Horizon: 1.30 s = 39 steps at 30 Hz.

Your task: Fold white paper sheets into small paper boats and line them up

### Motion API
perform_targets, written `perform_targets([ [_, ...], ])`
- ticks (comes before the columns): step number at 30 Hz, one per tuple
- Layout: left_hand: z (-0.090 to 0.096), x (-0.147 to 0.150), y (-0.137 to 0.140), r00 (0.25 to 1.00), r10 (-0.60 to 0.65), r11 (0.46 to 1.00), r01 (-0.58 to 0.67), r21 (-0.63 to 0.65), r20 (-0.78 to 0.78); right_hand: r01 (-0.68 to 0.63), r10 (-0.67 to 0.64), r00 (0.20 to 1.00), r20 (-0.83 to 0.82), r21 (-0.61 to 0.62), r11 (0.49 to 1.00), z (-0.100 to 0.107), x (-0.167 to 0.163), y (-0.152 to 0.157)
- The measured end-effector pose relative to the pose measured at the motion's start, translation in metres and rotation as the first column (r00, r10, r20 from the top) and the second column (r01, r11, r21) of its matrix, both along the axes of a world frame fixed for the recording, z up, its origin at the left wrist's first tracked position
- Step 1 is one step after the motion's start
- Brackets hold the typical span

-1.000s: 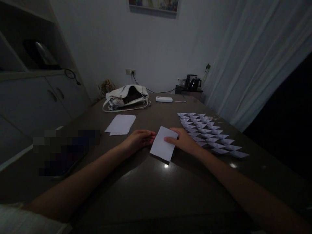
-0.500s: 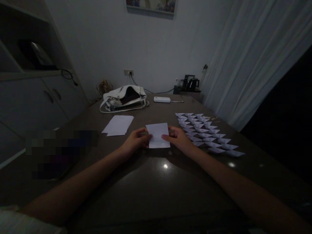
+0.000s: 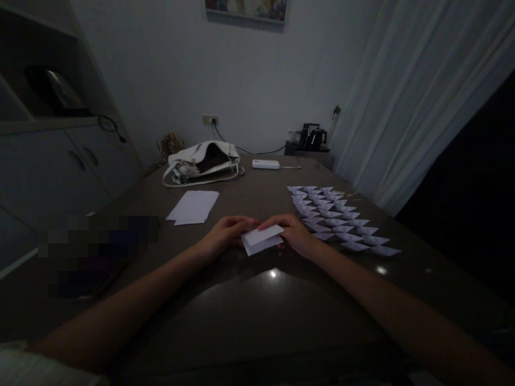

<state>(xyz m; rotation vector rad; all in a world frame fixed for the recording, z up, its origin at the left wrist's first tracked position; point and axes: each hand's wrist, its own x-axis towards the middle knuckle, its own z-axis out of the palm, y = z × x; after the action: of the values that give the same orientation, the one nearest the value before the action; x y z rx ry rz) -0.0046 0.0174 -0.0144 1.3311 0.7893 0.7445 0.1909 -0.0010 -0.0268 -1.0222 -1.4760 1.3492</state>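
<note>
Between my hands, above the dark table [image 3: 225, 321], is a white sheet of paper [image 3: 262, 241] bent over on itself, its two layers gaping toward me. My left hand [image 3: 225, 233] grips its left side, fingers along the far edge. My right hand [image 3: 295, 233] pinches the right side, with fingers lying over the upper layer. Rows of several folded paper boats [image 3: 338, 220] stand just right of my right hand. To the left, beyond my left forearm, lies a loose stack of white paper sheets [image 3: 193, 206].
A white handbag [image 3: 205, 161] stands open at the table's far left. Right of it lies a white power bank [image 3: 265, 164] with a short cable. A black kettle [image 3: 317, 138] is on a stand by the wall. A blurred-out patch [image 3: 104, 257] covers something near my left forearm.
The flat, upright paper has been bent over, its far edge brought down toward me. My hands have come closer together, and the fingers have shifted to the far edge.
</note>
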Motion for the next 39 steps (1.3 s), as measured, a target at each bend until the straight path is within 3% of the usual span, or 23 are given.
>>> perform_targets([
  [8, 0.003, 0.0, -0.002, 0.99, 0.023, 0.997, -0.012, 0.082, -0.137, -0.016, -0.013, 0.985, 0.174, 0.167, 0.986, 0.007, 0.002, -0.002],
  [13, 0.003, -0.001, 0.001, 0.987, 0.087, 0.982, -0.062, 0.177, -0.136, 0.113, -0.126, 0.986, 0.112, 0.12, 0.986, 0.011, 0.005, 0.0],
  [19, 0.002, -0.001, 0.004, 0.978, 0.113, 0.964, -0.065, 0.258, -0.177, 0.034, -0.054, 0.981, 0.186, 0.11, 0.993, 0.002, 0.006, 0.006],
  [39, 0.0, -0.003, 0.006, 0.964, 0.153, 0.937, -0.071, 0.342, -0.217, 0.057, -0.095, 0.976, 0.195, 0.189, 0.98, 0.0, 0.006, 0.006],
])
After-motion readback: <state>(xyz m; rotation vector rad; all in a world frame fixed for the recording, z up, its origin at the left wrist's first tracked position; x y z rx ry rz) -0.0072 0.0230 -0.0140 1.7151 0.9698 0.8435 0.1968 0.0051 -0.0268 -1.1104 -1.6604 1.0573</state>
